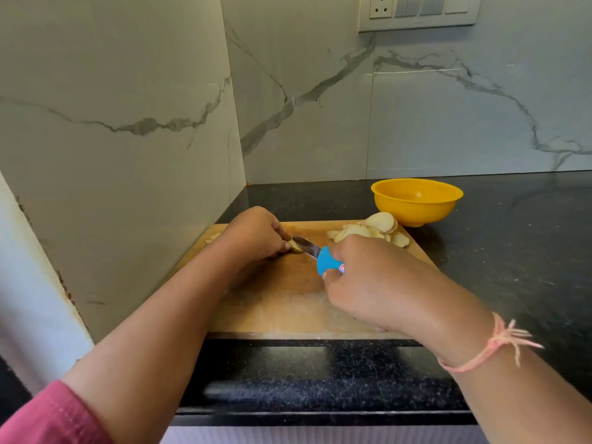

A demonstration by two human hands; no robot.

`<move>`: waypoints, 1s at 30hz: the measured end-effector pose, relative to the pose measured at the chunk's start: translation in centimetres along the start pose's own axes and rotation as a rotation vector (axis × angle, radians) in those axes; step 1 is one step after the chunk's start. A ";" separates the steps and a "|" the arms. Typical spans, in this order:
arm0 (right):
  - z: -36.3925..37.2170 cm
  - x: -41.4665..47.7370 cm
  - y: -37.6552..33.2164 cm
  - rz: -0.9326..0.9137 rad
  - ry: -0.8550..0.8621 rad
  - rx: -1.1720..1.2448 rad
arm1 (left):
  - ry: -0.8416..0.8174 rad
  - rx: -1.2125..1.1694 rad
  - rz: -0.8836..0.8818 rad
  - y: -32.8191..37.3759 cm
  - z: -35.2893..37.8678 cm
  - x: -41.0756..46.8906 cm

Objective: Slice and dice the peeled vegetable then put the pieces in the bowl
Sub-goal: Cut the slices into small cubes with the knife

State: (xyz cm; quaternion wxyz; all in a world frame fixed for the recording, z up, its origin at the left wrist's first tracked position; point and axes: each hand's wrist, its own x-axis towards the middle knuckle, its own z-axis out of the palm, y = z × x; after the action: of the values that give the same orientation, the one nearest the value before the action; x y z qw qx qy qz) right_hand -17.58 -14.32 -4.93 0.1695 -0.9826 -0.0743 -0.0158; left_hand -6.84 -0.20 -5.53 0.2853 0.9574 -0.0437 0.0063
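Wooden cutting board [288, 302] sits on the black countertop [512, 251], tucked in the corner by the marble wall [112, 91]. Left hand [256, 233] is at the board's 11 o'clock, fingers curled down, pinning a small pale vegetable piece [296, 249] against the wood; most of the piece is hidden under the fingertips. Right hand [368, 280] is at board centre-right, fist wrapped round the blue handle of a knife [315, 254]. The blade points toward 10 o'clock, tip touching the held piece, right beside the left fingertips. A heap of cut slices [376, 229] lies at the board's 1 o'clock corner, overlapping each other. Yellow bowl [416, 203] stands off the board at 1 o'clock, just beyond the slices, on the countertop; no pieces visible inside. Pink thread bracelet [493, 347] is on the right wrist, pink sleeve [48, 418] on the left arm at 7 o'clock. Switch plate [419, 11] is on the wall at 12 to 1 o'clock.
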 end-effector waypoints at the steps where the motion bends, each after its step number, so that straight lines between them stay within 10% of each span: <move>1: -0.1 -0.4 0.1 -0.008 -0.001 -0.015 | 0.004 0.009 0.002 0.0 0.0 0.0; 30: 0.4 1.3 -0.8 -0.043 0.055 -0.023 | 0.062 -0.058 -0.062 -0.5 0.2 0.4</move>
State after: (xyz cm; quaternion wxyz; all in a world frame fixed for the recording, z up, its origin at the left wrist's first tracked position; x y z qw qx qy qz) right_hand -16.42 -13.23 -5.00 0.1598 -0.9819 -0.0902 -0.0475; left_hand -6.37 0.05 -5.92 0.3142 0.9490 -0.0051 0.0258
